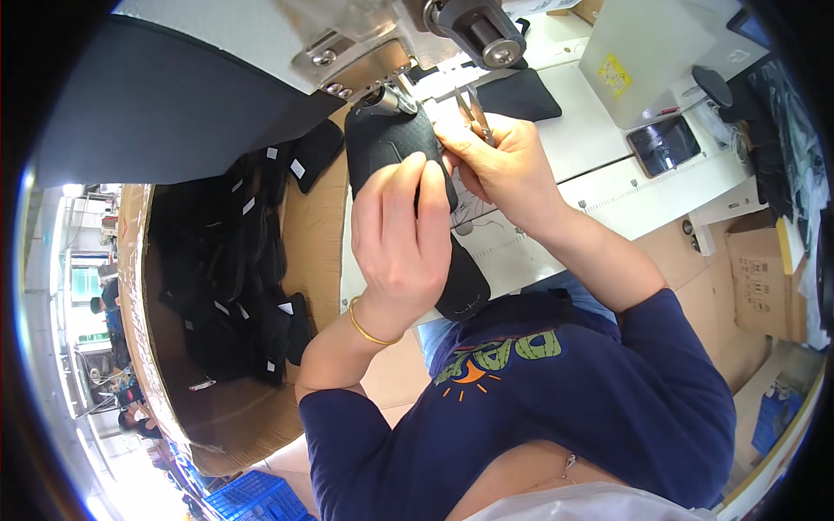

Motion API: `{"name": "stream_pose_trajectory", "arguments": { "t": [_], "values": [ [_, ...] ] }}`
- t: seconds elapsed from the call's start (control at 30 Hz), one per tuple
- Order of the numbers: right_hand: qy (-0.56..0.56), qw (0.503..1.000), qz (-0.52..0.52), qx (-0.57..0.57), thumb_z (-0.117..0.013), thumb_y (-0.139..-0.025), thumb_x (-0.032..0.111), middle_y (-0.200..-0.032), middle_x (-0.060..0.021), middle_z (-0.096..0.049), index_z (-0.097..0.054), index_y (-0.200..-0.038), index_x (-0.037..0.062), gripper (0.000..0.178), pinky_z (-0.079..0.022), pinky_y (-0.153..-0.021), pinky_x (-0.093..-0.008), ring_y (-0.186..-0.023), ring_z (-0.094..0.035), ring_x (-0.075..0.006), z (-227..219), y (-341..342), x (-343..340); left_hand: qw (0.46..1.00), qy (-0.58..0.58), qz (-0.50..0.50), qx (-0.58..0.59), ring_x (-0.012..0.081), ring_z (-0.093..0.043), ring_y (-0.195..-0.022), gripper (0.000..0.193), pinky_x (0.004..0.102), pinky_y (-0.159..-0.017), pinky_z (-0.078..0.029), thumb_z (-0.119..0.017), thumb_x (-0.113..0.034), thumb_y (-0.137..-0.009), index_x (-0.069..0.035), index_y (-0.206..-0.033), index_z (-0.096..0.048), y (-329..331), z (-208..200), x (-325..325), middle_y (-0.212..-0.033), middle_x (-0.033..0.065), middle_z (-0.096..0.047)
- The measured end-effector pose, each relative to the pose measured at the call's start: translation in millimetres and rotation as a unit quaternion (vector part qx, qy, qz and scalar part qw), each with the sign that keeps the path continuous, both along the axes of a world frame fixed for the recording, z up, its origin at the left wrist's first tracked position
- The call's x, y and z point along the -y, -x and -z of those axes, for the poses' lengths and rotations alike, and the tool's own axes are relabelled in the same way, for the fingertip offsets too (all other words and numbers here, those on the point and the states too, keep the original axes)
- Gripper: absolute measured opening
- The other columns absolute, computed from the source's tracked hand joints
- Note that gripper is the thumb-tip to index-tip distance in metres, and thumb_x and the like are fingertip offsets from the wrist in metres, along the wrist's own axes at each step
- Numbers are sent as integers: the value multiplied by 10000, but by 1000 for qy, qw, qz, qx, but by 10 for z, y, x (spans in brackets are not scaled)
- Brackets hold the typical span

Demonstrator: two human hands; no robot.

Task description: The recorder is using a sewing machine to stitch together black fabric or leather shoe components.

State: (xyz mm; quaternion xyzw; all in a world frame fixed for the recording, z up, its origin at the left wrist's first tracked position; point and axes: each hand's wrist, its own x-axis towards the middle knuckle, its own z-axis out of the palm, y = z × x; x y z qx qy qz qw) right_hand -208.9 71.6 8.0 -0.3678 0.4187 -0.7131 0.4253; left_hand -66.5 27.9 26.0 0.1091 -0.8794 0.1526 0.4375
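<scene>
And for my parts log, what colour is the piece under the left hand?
Black piece, best seen in the head view.

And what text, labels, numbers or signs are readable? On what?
Navy shirt: green lettering, wording withheld.
White tags on black pieces: too small to read.
Yellow sticker on white panel: too small.
Cardboard box, right: printing too blurred.
White table: scale markings too small.

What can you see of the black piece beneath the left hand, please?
The black piece looks like padded fabric, finely dotted, with a curved line and a rounded corner. Its far end lies beneath a metal machine part. The left hand covers its nearer part, apparently touching it. The right hand is beside its right edge, contact unclear. The dark rounded end nearer the body may be separate.
</scene>
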Motion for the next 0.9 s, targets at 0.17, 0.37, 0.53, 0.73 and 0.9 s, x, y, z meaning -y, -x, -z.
{"name": "stream_pose_trajectory", "arguments": {
  "t": [0.17,0.37,0.53,0.73,0.9],
  "values": [
    [0,1000,14,7,-586,-977,210,-543,45,-517,-618,-693,45,330,-268,-428,-208,-482,-400,-12,-22,-38,3,999,30,-15,12,301,-600,-881,254,376,-735,-515,-671,9,-733,56,-977,-621,81,-25,135,-995,163,-599],
    [15,1000,4,8,-577,-981,203,-576,18,-588,-623,-730,38,304,-287,-433,-202,-491,-417,-11,-43,-31,-7,999,32,-28,-4,310,-575,-903,251,390,-725,-510,-701,-74,-747,24,-946,-586,176,-7,260,-1010,157,-581],
    [2,1000,2,-7,-571,-982,206,-582,12,-604,-626,-740,38,301,-296,-432,-196,-485,-422,-9,-10,-11,11,999,20,-26,-8,314,-580,-884,329,402,-763,-498,-751,-46,-715,21,-995,-590,198,22,308,-997,143,-578],
    [6,999,-21,-32,-532,-1003,211,-643,-9,-621,-629,-839,21,269,-346,-444,-195,-492,-455,-28,2,22,-62,999,25,-12,-26,301,-568,-951,359,404,-829,-453,-704,43,-717,0,-1058,-601,54,102,272,-1043,129,-594],
    [70,997,-11,4,-443,-1045,232,-762,-62,-651,-599,-1032,1,280,-425,-501,-193,-553,-520,-51,201,1,-11,994,63,-68,-50,295,-530,-1002,386,397,-850,-409,-711,31,-714,-16,-1080,-598,63,95,339,-1073,120,-574]
  ]
}}
